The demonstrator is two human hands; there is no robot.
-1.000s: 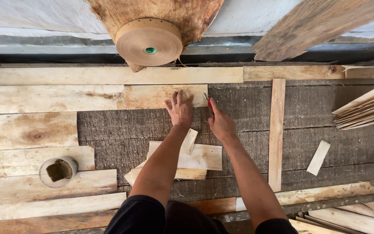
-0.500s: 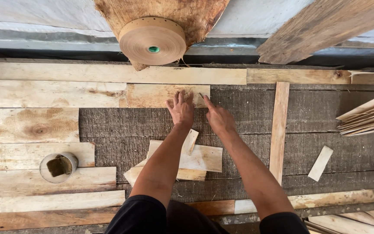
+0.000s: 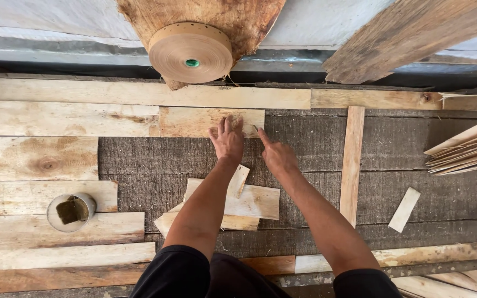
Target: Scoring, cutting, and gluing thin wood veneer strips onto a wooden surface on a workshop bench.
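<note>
Right now I see both hands stretched out over the dark mat [image 3: 316, 149]. My left hand [image 3: 227, 140] lies flat, fingers spread, palm down on the near edge of a short veneer piece [image 3: 205, 121]; it grips nothing. That piece sits on the far part of the mat, butted against a longer pale sheet [image 3: 64, 117] to its left, and just near of a long strip [image 3: 139, 94] that runs along the far side. My right hand [image 3: 276, 154] is just right of the left, the two close but apart. Its forefinger points at the right near corner of the veneer piece; whether the tip touches the wood or the mat I cannot tell. It holds nothing.

Under my forearms, nearer to me, a loose pile of offcuts [image 3: 247, 201] lies on the mat. Right of my right arm a narrow slat [image 3: 352, 157] runs far to near, and a small chip [image 3: 404, 208] lies further right. A stack of thin sheets [image 3: 467, 149] pokes in from the right edge. On the left, more pale boards [image 3: 34, 157] cover the mat, with a round pot [image 3: 72, 211] standing on them. At the far side a roll of brown tape [image 3: 190, 53] hangs against a rough slab [image 3: 244, 16].
</note>
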